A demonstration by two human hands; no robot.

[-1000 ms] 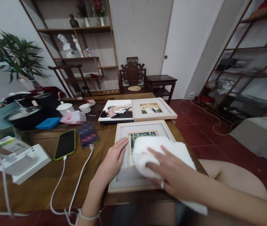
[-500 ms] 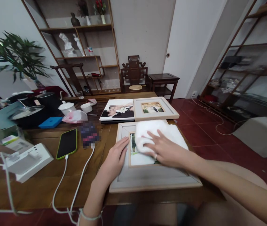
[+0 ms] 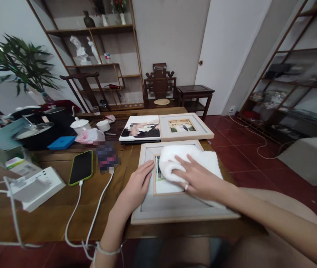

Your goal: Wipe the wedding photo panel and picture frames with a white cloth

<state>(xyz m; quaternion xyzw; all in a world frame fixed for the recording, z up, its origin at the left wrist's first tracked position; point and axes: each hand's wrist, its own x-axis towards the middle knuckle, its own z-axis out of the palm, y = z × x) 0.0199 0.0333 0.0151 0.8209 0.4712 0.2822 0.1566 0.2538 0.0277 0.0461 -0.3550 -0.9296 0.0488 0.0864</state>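
A pale wooden picture frame (image 3: pixel 175 219) with a grey mat lies flat near the table's front edge. My left hand (image 3: pixel 136 184) rests on its left side, fingers lying flat and close together by the inner border. A white towel (image 3: pixel 203 158), bunched up on the left, covers the upper right of the frame and part of the small photo (image 3: pixel 158 176). My right hand (image 3: pixel 193 173), wearing a ring, presses down on the towel with fingers spread over it and partly sunk in its folds. The photo's right part is hidden.
Behind lie a second framed photo (image 3: pixel 164 132) and a white-edged photo panel (image 3: pixel 127 136). To the left are a charging phone (image 3: pixel 82 167), white cables (image 3: pixel 99 203), an open white box (image 3: pixel 39 190), a blue box (image 3: pixel 61 142), a white teapot (image 3: pixel 80 125) and black pots (image 3: pixel 32 136).
The towel's right edge has spread a little lower over the frame, while my right hand stays on it. My left hand keeps its place. The view has shifted slightly.
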